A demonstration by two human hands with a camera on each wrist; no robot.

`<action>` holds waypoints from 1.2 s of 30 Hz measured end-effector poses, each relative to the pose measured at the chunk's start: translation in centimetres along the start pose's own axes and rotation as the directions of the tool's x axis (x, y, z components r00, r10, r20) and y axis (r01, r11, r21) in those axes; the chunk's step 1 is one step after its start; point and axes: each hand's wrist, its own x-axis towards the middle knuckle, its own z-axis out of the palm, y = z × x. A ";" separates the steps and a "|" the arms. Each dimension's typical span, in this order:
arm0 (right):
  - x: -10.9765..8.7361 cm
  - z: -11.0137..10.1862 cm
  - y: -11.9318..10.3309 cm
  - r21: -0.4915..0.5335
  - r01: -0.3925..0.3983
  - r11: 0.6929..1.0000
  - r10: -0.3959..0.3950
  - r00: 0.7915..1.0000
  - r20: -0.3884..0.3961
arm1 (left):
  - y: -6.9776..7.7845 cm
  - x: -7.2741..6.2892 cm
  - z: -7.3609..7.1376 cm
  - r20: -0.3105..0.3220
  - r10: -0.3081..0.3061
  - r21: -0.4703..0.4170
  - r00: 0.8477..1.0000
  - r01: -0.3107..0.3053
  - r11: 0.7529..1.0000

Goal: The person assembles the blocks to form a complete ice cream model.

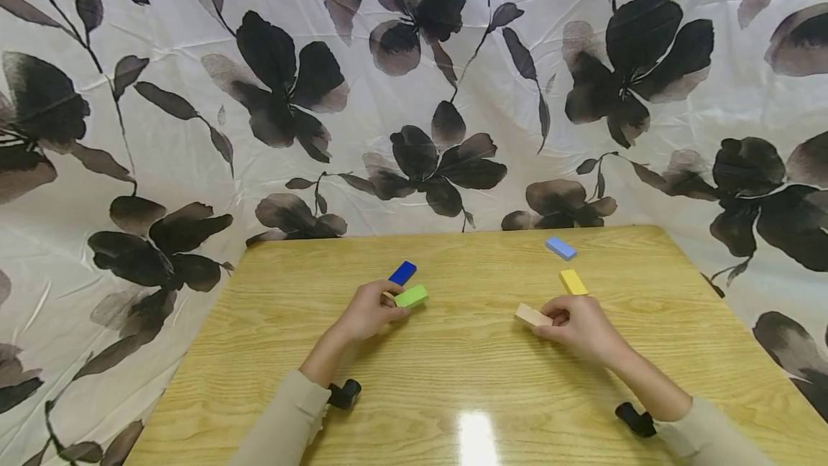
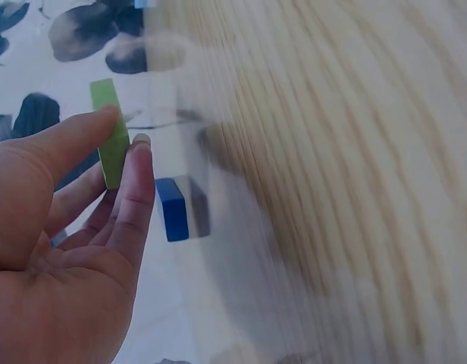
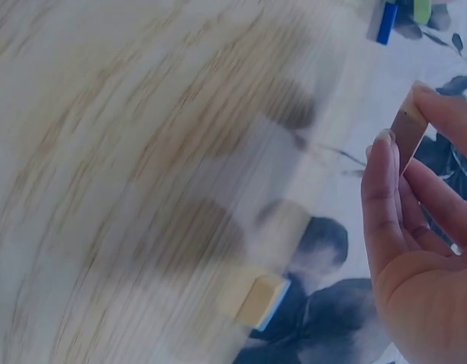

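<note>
My left hand (image 1: 370, 312) pinches a light green block (image 1: 412, 297) between thumb and fingers; the left wrist view shows this green block (image 2: 110, 136) held off the table. Just beyond it lies a dark blue block (image 1: 403, 273), also seen as a blue block (image 2: 172, 210) on the tabletop. A plain wood-coloured block (image 1: 532, 316) is pinched by my right hand (image 1: 582, 326), its shaded face (image 3: 409, 135) showing in the right wrist view. Behind that hand rests a yellow block (image 1: 573, 282), its near end partly covered by the hand.
Farther back on the right, a light blue block (image 1: 560, 248) lies on the wooden table (image 1: 453, 365). Floral cloth (image 1: 427, 92) hangs behind and along the sides of the table. Each wrist wears a black camera, such as the left one (image 1: 345, 395).
</note>
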 end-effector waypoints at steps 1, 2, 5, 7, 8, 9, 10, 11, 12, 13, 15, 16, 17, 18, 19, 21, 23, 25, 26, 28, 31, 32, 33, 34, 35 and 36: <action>0.1 0.1 0.0 0.003 0.002 1.000 -0.002 1.000 0.002 | 0.1 0.0 0.1 0.001 0.002 -0.003 1.000 -0.002 1.000; 0.1 0.3 -0.1 0.010 0.004 1.000 -0.004 1.000 0.004 | 0.1 0.1 0.2 0.003 0.006 -0.004 1.000 -0.006 1.000; 0.3 0.6 -0.2 0.017 0.014 1.000 -0.014 1.000 0.009 | 0.4 0.3 0.4 0.015 0.019 0.002 1.000 -0.019 1.000; 0.5 0.8 -0.3 0.020 0.017 1.000 -0.017 1.000 0.013 | 0.5 0.5 0.6 0.026 0.031 0.006 0.999 -0.031 1.000; 0.6 0.9 -0.4 0.023 0.015 1.000 -0.016 1.000 0.017 | 0.5 0.6 0.6 0.030 0.036 0.010 0.999 -0.037 0.999; 0.6 1.0 -0.5 0.024 0.013 1.000 -0.014 1.000 0.018 | 0.6 0.7 0.7 0.036 0.040 0.013 0.999 -0.041 0.999; 0.7 1.1 -0.6 0.023 0.012 1.000 -0.012 1.000 0.021 | 0.6 0.8 0.8 0.041 0.045 0.015 0.998 -0.045 0.999; 0.7 1.1 -0.6 0.023 0.012 1.000 -0.012 1.000 0.021 | 0.7 0.9 0.9 0.045 0.051 0.016 0.998 -0.051 0.999; 0.8 1.2 -0.7 0.026 0.012 1.000 -0.012 1.000 0.024 | 0.7 1.0 1.0 0.048 0.060 0.017 0.997 -0.061 0.998; 0.8 1.3 -0.8 0.026 0.012 1.000 -0.012 1.000 0.025 | 0.8 1.0 1.2 0.052 0.065 0.017 0.997 -0.066 0.998; 0.9 1.6 -0.9 0.030 0.013 0.999 -0.014 0.999 0.030 | 0.8 1.1 1.4 0.062 0.078 0.016 0.995 -0.079 0.997; 0.9 1.7 -0.9 0.032 0.015 0.999 -0.016 0.999 0.035 | 0.9 1.1 1.6 0.067 0.082 0.016 0.994 -0.083 0.996; 0.9 1.8 -0.9 0.035 0.016 0.999 -0.017 0.999 0.037 | 0.9 1.1 1.7 0.070 0.087 0.017 0.994 -0.088 0.996; 0.8 1.8 -1.0 0.038 0.016 0.999 -0.017 0.999 0.041 | 1.0 1.1 1.8 0.073 0.092 0.017 0.993 -0.093 0.996; 0.8 1.9 -1.0 0.041 0.015 0.999 -0.017 0.999 0.039 | 1.0 1.1 2.0 0.077 0.095 0.017 0.992 -0.097 0.995; 0.8 2.1 -1.1 0.047 0.014 0.999 -0.016 0.999 0.039 | 1.0 1.2 2.2 0.084 0.105 0.020 0.991 -0.107 0.994; 0.9 2.2 -1.3 0.047 0.011 0.999 -0.013 0.999 0.035 | 1.1 1.3 2.5 0.089 0.112 0.025 0.990 -0.114 0.993; 1.0 2.4 -1.4 0.048 0.012 0.999 -0.014 0.999 0.034 | 1.2 1.4 2.7 0.098 0.120 0.028 0.988 -0.123 0.992; 1.1 2.5 -1.4 0.046 0.012 0.999 -0.014 0.999 0.034 | 1.2 1.5 2.8 0.102 0.125 0.030 0.987 -0.128 0.991; 1.2 2.7 -1.5 0.048 0.012 0.999 -0.014 0.999 0.036 | 1.3 1.6 3.1 0.108 0.132 0.033 0.985 -0.136 0.990; 1.4 3.0 -1.7 0.050 0.003 0.999 -0.005 0.999 0.040 | 1.4 1.7 3.4 0.114 0.143 0.034 0.983 -0.148 0.988; 1.4 3.1 -1.7 0.047 0.000 0.999 -0.001 0.999 0.040 | 1.5 1.7 3.5 0.116 0.144 0.035 0.983 -0.149 0.988; 1.5 3.2 -1.8 0.047 -0.004 0.999 0.002 0.999 0.042 | 1.6 1.8 3.5 0.117 0.140 0.033 0.983 -0.145 0.989; 1.5 3.3 -1.9 0.047 -0.007 0.999 0.005 0.999 0.043 | 1.6 1.8 3.6 0.119 0.139 0.031 0.983 -0.144 0.989; 1.5 3.4 -1.9 0.044 -0.009 0.999 0.007 0.999 0.043 | 1.7 1.8 3.7 0.120 0.139 0.031 0.983 -0.144 0.989; 1.6 3.4 -2.0 0.041 -0.010 0.999 0.009 0.999 0.042 | 1.8 1.9 3.8 0.121 0.139 0.029 0.983 -0.144 0.989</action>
